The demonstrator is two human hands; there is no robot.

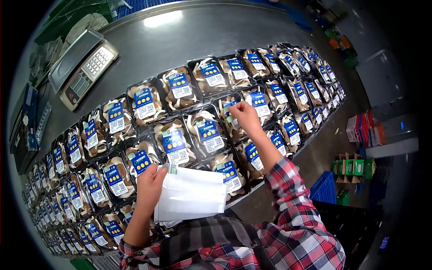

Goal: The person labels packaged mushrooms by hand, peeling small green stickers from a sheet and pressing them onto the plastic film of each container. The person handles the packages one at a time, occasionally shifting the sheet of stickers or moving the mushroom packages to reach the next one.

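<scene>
Rows of black trays of mushrooms point(173, 144), film-wrapped with blue and white labels, cover the steel table point(180, 40). My left hand point(149, 181) holds a white sheet of sticker backing point(191, 194) near the front edge, with a small green sticker at its top. My right hand point(245, 114) reaches over a tray in the middle row point(231, 128) and pinches a small green sticker point(230, 118) against its film. My sleeves are red plaid.
A weighing scale point(83, 65) stands at the table's back left. Dark boxes point(24, 126) sit at the far left edge. On the floor to the right are a blue crate point(325, 188), green cartons point(355, 167) and red-and-white boxes point(362, 128).
</scene>
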